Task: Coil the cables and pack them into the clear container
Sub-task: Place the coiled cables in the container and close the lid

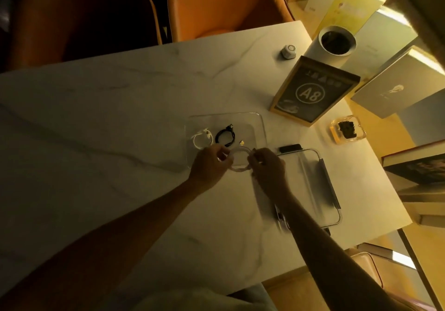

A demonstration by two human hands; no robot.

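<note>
A clear container (261, 123) lies on the marble table. Inside it are a coiled white cable (201, 140) at the left and a coiled black cable (225, 135) beside it. A small yellowish plug end (241, 143) lies near them. Over the container's near edge I hold a pale cable loop (239, 160) between both hands. My left hand (209, 164) grips the loop's left side. My right hand (266, 166) pinches its right side.
The container's clear lid (313, 180) with dark clips lies to the right. A framed A8 sign (313, 91), a white cylinder (336, 42), a small knob (289, 51), an ashtray (346, 130) and boxes crowd the far right. Two chairs (224, 5) stand beyond the table.
</note>
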